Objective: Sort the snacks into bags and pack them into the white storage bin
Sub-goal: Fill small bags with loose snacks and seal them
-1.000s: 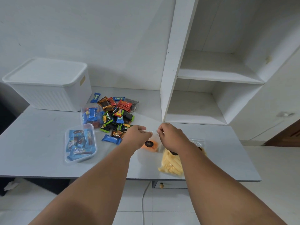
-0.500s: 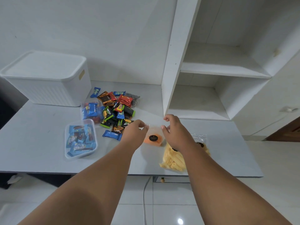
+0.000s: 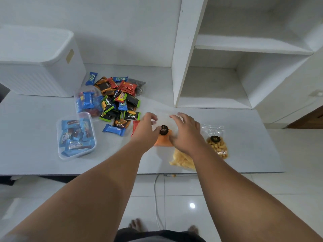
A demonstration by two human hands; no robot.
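Observation:
A clear bag (image 3: 163, 117) with orange snacks (image 3: 162, 141) and a black round sticker lies on the grey table (image 3: 31, 130). My left hand (image 3: 146, 128) pinches the bag's top edge on the left side. Over its right side arches my right hand (image 3: 187, 131), thumb and fingers bent onto the plastic. A pile of wrapped snacks (image 3: 118, 98) lies just left of my hands. The white storage bin (image 3: 38, 70) stands at the back left with its lid on.
A clear tub of blue-wrapped snacks (image 3: 76, 137) and a clear bag of blue snacks (image 3: 86, 102) lie left of the pile. A yellow chips bag (image 3: 182, 159) and a bag of brown nuts (image 3: 216, 145) lie under and right of my right arm. A white shelf unit (image 3: 183, 70) rises behind.
My hands have drawn a little apart at the top of the orange snack bag. The view has tilted downward, so the floor and my feet show.

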